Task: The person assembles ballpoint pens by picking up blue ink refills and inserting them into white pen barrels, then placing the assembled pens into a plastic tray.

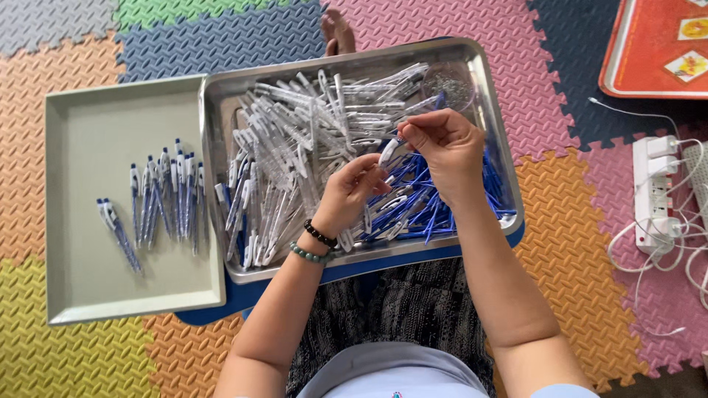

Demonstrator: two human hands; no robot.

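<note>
Foam mats (66,184) in grey, orange, blue, yellow and pink cover the floor. At far left sits a square grey tray (88,295), touching the left rim of a steel tray. On it lie finished pens (158,203), blue and white, loosely side by side, with two more set apart toward the left.

Steel tray (221,96) rests across the person's lap on a blue board (214,313). Its left and upper parts are heaped with clear barrels (295,125); lower right holds a pile of blue refills (435,210). A small round clear dish (448,82) stands in the upper right corner.

Left hand (352,190) hovers over the middle of the steel tray, two bead bracelets (316,243) on the wrist, fingers curled in and pinching the lower end of a pen part (389,152). Right hand (442,144) sits just above and to the right, fingers bent close together, thumb and forefinger nipping the upper end of the same part. The part is held between both hands, tilted, above the refill pile. Whether it is a barrel alone or has a refill inside, cannot tell.

Further right, a red tray (634,66) lies at the top corner, and a white power strip (653,191) with tangled white cables (693,250) lies on the mats
</note>
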